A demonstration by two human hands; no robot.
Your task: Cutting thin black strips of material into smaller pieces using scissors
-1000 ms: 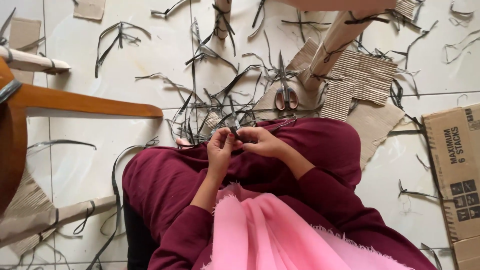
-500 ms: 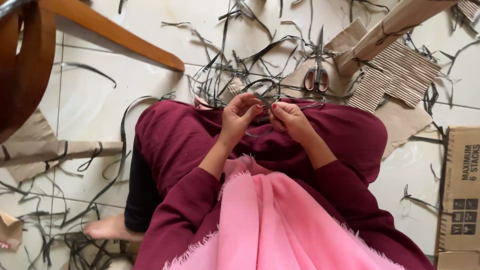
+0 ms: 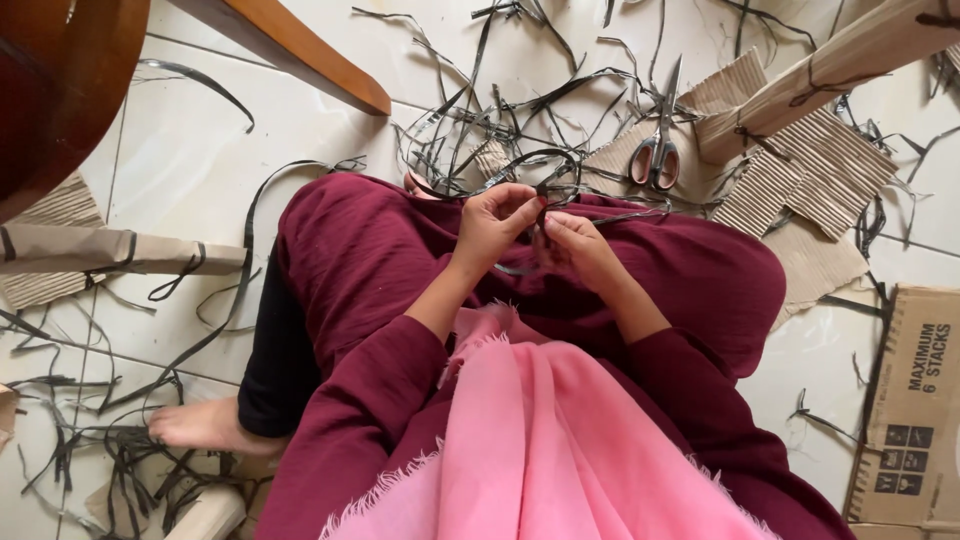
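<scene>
— What are the hands doing just now?

— Both are pinching the same thin dark strip point(image 3: 548, 168) over the lap. The left hand point(image 3: 497, 222) is closing thumb and fingers on it from one side, and the right hand point(image 3: 580, 245) is gripping it from the other, knuckles nearly touching. The strip is looping up above the fingertips and trailing away toward the floor.

— How would you say it is best handled?

— I am judging only from here, but the strip is looking narrow and springy, so keeping both pinches close together and the loop small should stop it twisting. Working low over the maroon skirt point(image 3: 380, 260) is giving the wrists something to steady against.

— And around them?

— More dark strips point(image 3: 470, 110) are lying tangled on the tiled floor point(image 3: 200, 130) just beyond the knees. Scissors point(image 3: 657, 150) are resting near them, beside pieces of corrugated cardboard point(image 3: 810, 180). A rolled cardboard tube point(image 3: 110, 250) is lying well off to the side, and a wooden chair leg point(image 3: 290, 50) is crossing the top.

— Anything you are not making out?

— Whether the strip is being knotted, folded or merely held; the fingers are covering that spot. The pink scarf point(image 3: 560, 440) is hiding the forearms' lower part, and the cardboard box point(image 3: 915, 400) is cut off at the edge.
</scene>
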